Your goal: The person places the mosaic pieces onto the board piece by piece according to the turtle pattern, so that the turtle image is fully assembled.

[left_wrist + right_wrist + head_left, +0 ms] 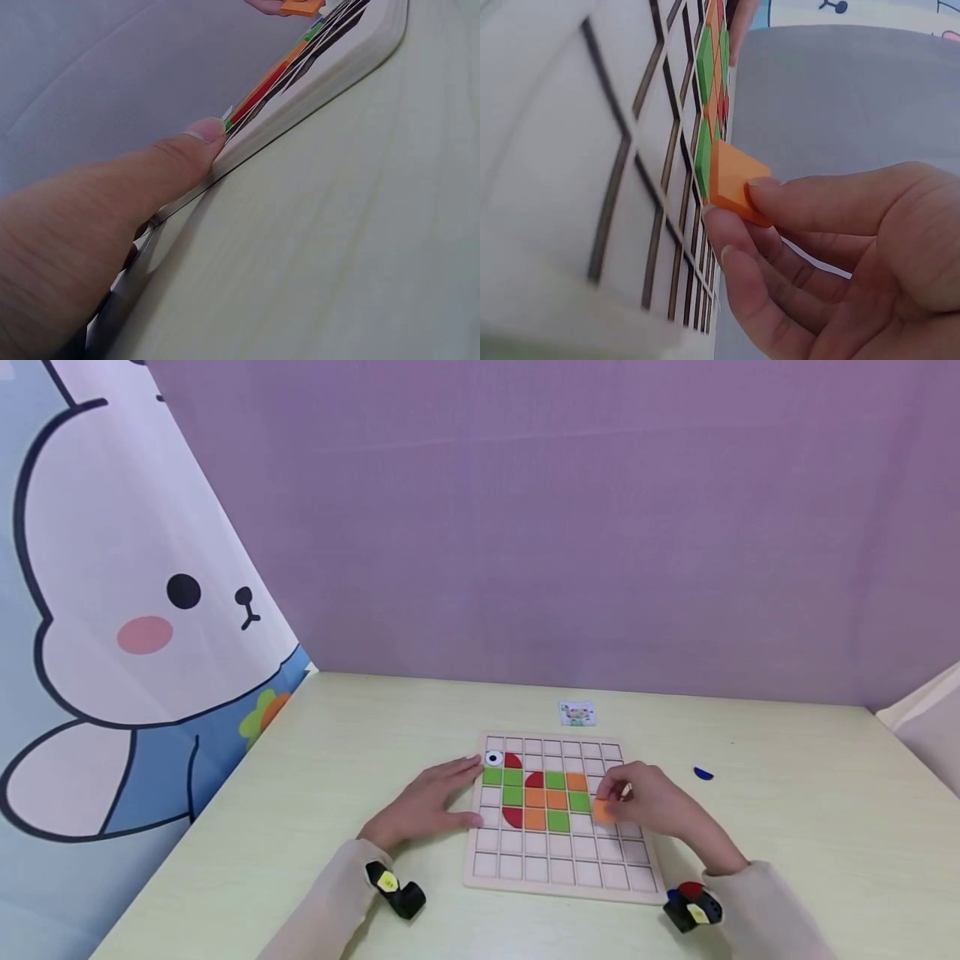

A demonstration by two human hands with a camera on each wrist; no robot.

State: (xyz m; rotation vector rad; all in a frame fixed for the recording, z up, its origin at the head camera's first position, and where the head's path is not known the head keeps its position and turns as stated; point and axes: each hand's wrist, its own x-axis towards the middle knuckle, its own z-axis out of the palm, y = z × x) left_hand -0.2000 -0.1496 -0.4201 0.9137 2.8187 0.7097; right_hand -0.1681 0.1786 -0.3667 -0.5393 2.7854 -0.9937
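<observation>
A pale wooden grid board [525, 868] lies on the table with green, orange and red tiles in its upper left and middle cells. A white tile with an eye [493, 758] is in its top left corner. My left hand [427, 802] rests at the board's left edge, fingers extended, with the thumb [202, 131] touching the rim. My right hand [652, 802] pinches an orange square tile [739, 180] between thumb and fingers. That tile is just over the right side of the board, beside a green tile [579, 802].
A small printed picture card [577, 713] lies beyond the board's far edge. To the right, a dark blue half-round piece [703, 773] lies on the pale table [810, 827]. A purple cloth [562, 527] hangs behind the table, with a cartoon print [112, 568] at left.
</observation>
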